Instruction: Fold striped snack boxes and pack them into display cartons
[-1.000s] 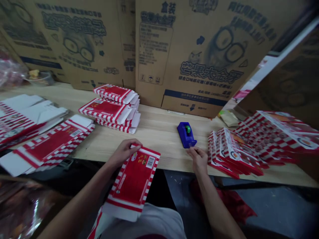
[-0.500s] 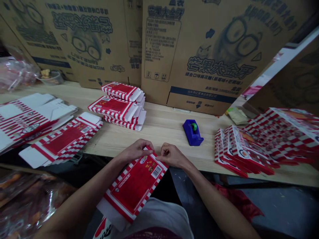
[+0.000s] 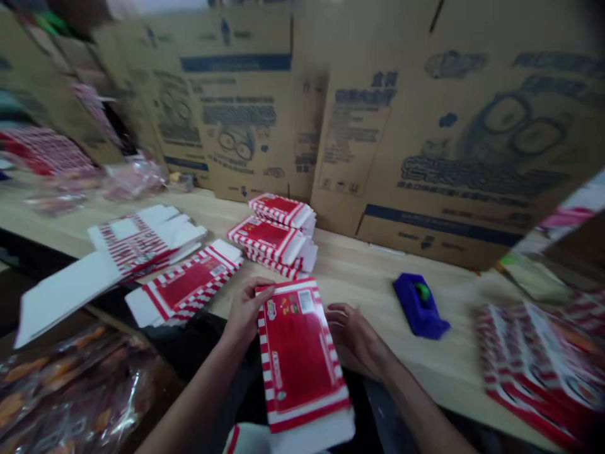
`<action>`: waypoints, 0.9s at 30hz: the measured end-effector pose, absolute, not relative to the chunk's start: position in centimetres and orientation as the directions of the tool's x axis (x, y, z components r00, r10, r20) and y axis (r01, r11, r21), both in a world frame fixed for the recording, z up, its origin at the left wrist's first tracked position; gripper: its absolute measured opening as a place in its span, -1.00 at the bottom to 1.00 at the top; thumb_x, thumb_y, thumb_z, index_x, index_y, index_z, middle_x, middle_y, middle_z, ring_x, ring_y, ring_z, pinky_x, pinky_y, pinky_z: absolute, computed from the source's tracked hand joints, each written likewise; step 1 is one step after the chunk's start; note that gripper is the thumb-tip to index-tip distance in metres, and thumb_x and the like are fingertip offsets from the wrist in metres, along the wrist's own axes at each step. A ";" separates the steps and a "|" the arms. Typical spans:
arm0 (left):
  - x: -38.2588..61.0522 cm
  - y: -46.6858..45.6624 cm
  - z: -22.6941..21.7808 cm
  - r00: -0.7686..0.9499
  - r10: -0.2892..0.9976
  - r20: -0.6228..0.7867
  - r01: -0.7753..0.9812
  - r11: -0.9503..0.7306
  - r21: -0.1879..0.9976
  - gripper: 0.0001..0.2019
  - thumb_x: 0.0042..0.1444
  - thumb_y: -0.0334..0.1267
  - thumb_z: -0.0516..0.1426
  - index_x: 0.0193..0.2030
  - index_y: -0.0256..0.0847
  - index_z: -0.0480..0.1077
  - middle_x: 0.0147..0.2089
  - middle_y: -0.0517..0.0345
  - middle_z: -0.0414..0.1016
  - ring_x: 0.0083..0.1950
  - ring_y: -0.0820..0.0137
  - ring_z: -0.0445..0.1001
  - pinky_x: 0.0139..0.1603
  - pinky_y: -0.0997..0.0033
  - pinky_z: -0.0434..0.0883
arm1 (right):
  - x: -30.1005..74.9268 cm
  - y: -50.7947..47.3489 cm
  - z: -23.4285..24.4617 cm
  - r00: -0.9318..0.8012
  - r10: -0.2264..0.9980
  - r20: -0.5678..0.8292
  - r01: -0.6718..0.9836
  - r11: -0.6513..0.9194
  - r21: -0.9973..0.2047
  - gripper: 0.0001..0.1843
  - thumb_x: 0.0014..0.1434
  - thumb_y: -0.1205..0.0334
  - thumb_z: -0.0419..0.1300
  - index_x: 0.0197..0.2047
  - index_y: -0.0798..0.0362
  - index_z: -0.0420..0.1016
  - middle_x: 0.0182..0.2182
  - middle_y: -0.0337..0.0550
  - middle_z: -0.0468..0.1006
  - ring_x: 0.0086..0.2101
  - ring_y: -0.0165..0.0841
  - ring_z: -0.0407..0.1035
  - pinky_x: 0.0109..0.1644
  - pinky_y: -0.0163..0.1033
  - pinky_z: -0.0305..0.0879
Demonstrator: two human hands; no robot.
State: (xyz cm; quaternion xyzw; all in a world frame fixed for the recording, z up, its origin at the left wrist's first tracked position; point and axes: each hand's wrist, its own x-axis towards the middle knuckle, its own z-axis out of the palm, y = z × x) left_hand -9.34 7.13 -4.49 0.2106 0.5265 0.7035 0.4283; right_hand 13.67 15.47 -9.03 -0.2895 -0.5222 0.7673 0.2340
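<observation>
A red-and-white striped cardboard box is in front of my body, its printed red face and barcode toward me. White flaps stand out from its near end. My left hand is closed on the box's far left corner, thumb on the printed face. Beside the right edge of the box is my right hand, fingers loosely curved and apart, holding nothing; whether it touches the edge I cannot tell. Beyond the left hand lie a pile of similar boxes and a nearer row of flat boxes.
A blue tape dispenser sits to the right. Upright striped boxes are grouped at the far right. Unfolded cartons lie left, above a container of wrapped food packs. Large brown cartons wall off the table's back.
The view has swung left. The held box has turned more upright, its far end now over the table. My right hand has released the box's far end and its fingers have opened.
</observation>
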 end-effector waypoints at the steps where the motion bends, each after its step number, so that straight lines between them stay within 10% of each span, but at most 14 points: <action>1: -10.9 7.3 -4.5 -0.662 0.734 -0.151 -0.397 -0.173 0.902 -0.68 -0.31 -0.22 0.36 -0.39 -0.24 0.40 -0.53 0.22 0.49 -0.55 0.40 0.45 -0.46 0.41 0.41 | 13.3 16.2 -8.5 -0.669 0.732 -0.132 0.020 -0.160 -0.987 -0.39 0.07 -0.33 0.12 -0.01 -0.03 0.32 -0.06 0.01 0.50 -0.06 -0.11 0.43 0.06 0.08 0.29; 4: -15.9 8.7 -3.5 -0.881 0.469 -0.063 -0.266 -0.382 0.885 -0.71 -0.27 -0.26 0.28 -0.35 -0.21 0.35 -0.48 0.27 0.46 -0.49 0.44 0.47 -0.36 0.40 0.45 | 11.3 17.3 -5.7 -0.569 0.787 0.238 0.273 0.454 -0.848 -0.34 0.01 -0.12 0.29 0.11 -0.01 0.28 0.10 0.07 0.38 0.12 -0.05 0.26 0.21 0.12 0.15; 7: -20.1 11.6 -1.8 -0.941 0.338 0.003 -0.121 -0.343 0.932 -0.75 -0.13 -0.29 0.14 -0.23 -0.19 0.32 -0.39 0.23 0.44 -0.39 0.43 0.49 -0.26 0.37 0.47 | 7.2 17.7 -2.0 -0.667 0.560 0.491 0.314 0.809 -0.496 -0.21 0.02 -0.11 0.29 0.25 0.00 0.20 0.26 0.10 0.19 0.25 -0.02 0.05 0.30 0.14 -0.01; 10: -22.6 15.4 -0.7 -0.941 0.337 0.023 -0.068 -0.256 0.964 -0.69 -0.05 -0.34 0.03 -0.10 -0.21 0.29 -0.29 0.14 0.45 -0.27 0.38 0.52 -0.19 0.33 0.47 | 0.8 19.3 0.4 -0.797 0.379 0.470 0.293 0.923 -0.249 -0.11 0.02 -0.14 0.29 0.32 0.02 0.13 0.33 0.15 0.06 0.31 0.02 -0.09 0.34 0.19 -0.17; 15: -25.6 17.6 -1.5 -0.919 0.385 0.087 0.092 -0.005 0.996 -0.53 0.06 -0.22 0.05 0.13 -0.29 0.22 0.03 -0.15 0.41 0.04 0.18 0.44 0.02 0.14 0.40 | -8.1 24.4 -0.3 -0.886 0.413 0.211 0.403 0.911 -0.092 -0.51 0.26 0.14 0.09 0.24 0.05 0.28 0.24 0.16 0.24 0.25 0.00 0.06 0.27 0.24 -0.10; 20: -31.0 10.0 -5.3 -0.813 0.559 0.163 0.367 0.274 0.889 -0.10 -0.46 -0.09 0.41 0.15 -0.22 0.32 0.28 -0.24 0.24 0.35 -0.14 0.06 0.34 -0.15 -0.09 | -11.4 24.6 -2.0 -0.835 0.430 0.344 0.372 0.901 -0.224 -0.56 0.24 0.27 0.11 0.18 0.14 0.33 0.25 0.21 0.20 0.23 -0.01 0.08 0.27 0.12 -0.02; 22: -32.7 6.5 -7.3 -0.695 0.710 0.114 0.613 0.502 0.610 0.12 -0.53 0.09 0.40 0.28 -0.21 0.19 0.39 -0.36 0.00 0.42 -0.30 -0.22 0.29 -0.37 -0.29 | -13.5 22.4 -2.6 -0.827 0.397 0.398 0.226 0.883 -0.411 -0.58 0.22 0.27 0.12 0.15 0.14 0.33 0.22 0.15 0.25 0.20 -0.10 0.13 0.25 -0.02 0.06; 27: -33.9 2.9 -11.1 -0.597 0.796 -0.097 0.777 0.604 0.177 0.23 -0.30 0.30 0.23 0.43 -0.29 -0.19 0.45 -0.47 -0.27 0.43 -0.30 -0.35 0.23 -0.45 -0.20 | -21.8 18.2 -5.2 -0.878 0.479 0.018 0.293 0.565 -0.772 -0.70 0.05 0.25 0.33 -0.17 0.24 0.46 -0.17 0.06 0.53 -0.04 -0.06 0.37 0.05 -0.04 0.25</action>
